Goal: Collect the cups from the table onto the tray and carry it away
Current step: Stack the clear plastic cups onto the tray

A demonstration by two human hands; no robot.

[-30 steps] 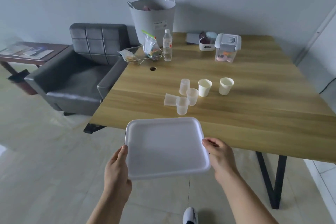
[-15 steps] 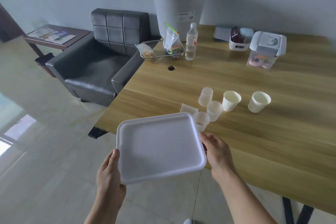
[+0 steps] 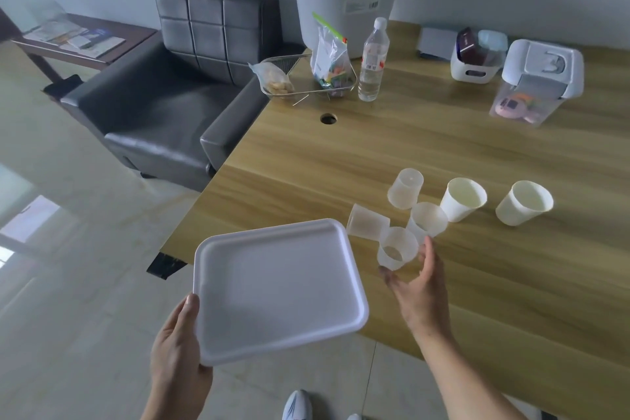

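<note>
Letting go of the tray (image 3: 279,286) with our right hand (image 3: 417,286), we are now holding it with only the left hand (image 3: 179,348), grip clamped on its edge. Right fingers are spread apart, reaching for the nearest cup (image 3: 397,248) on the desk (image 3: 341,153). No cups are on the tray yet.

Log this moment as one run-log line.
phase: first cup pickup | left hand: holds white tray, empty | right hand: open, reaching nearest clear plastic cup | cups on wooden table: six
</note>
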